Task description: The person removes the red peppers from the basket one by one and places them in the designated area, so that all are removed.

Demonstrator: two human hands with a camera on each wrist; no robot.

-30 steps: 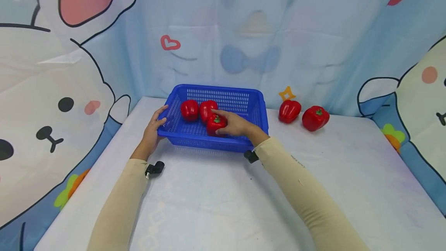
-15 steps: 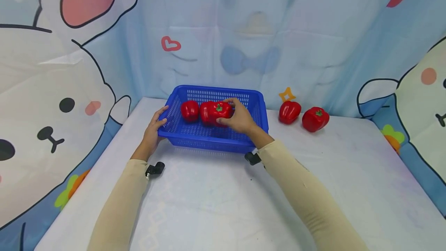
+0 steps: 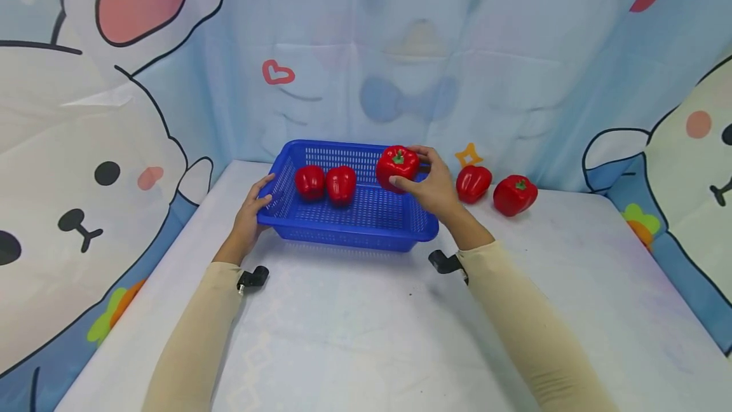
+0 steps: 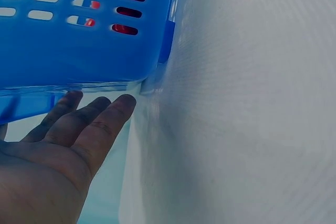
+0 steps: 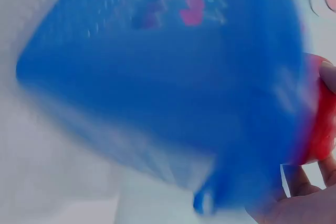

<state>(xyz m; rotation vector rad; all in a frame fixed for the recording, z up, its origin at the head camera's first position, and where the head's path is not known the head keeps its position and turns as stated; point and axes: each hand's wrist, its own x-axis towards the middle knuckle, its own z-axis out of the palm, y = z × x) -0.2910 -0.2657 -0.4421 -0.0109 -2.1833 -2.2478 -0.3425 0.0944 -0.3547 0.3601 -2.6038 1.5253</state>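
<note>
- Right hand (image 3: 433, 184) grips a pepper (image 3: 395, 167) round its sides, good spot
- probably light, stiff, kinda slick
- Left hand (image 3: 246, 218) loose, fingers straightish, at left of basket (image 3: 343, 236)

The left grip (image 4: 63, 153), fingers extended, lies just beside the blue basket (image 4: 79, 56) (red patches (image 4: 125, 29) showing through).

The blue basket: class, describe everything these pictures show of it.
The blue basket is rectangular, with rounded corners and a broad rim, and looks like plastic. Rows of slots pierce its walls. It stands upright near the back of the white tabletop. Two red bell peppers lie inside, towards the left. The left hand touches its left end; whether the right hand touches it is unclear.
</note>
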